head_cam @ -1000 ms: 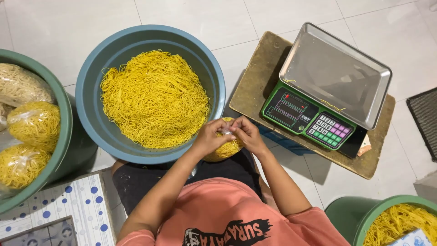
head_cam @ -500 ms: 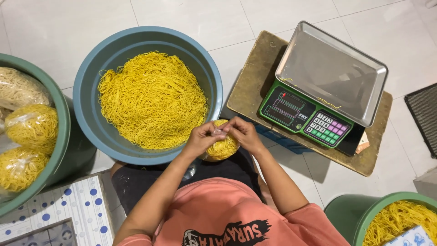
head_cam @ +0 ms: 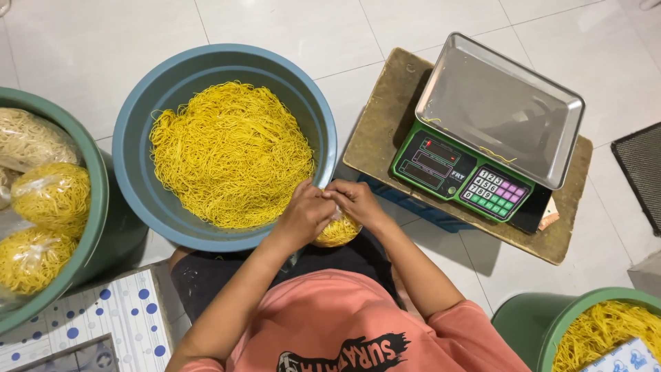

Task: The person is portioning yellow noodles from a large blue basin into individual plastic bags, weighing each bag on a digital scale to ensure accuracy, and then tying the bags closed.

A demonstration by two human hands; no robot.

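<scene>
- Just off the near rim of the blue tub [head_cam: 141, 200], the left hand [head_cam: 303, 217] and the right hand [head_cam: 358, 203] meet, fingers closed together over the top of a small bag of yellow noodles [head_cam: 337, 233].
- Both hands are clamped on the neck of the bag; the rounded, filled bottom hangs below them, over the person's dark lap and apart from the tub's rim.
- Loose yellow noodles [head_cam: 231, 155] fill the middle of the blue tub, which stands on the white tiled floor [head_cam: 89, 48].
- At the left edge of the view, a green tub [head_cam: 96, 207] holds several filled bags of noodles [head_cam: 51, 196], stacked one against another.
- To the right of the hands, a green scale [head_cam: 458, 172] with a steel tray [head_cam: 499, 110] sits on a brown board [head_cam: 385, 117]; a few noodle strands lie on the tray.
- At the lower right corner, a second green tub [head_cam: 530, 324] holds more loose noodles.
- At the lower left corner lies a sheet with blue dots [head_cam: 96, 324].
</scene>
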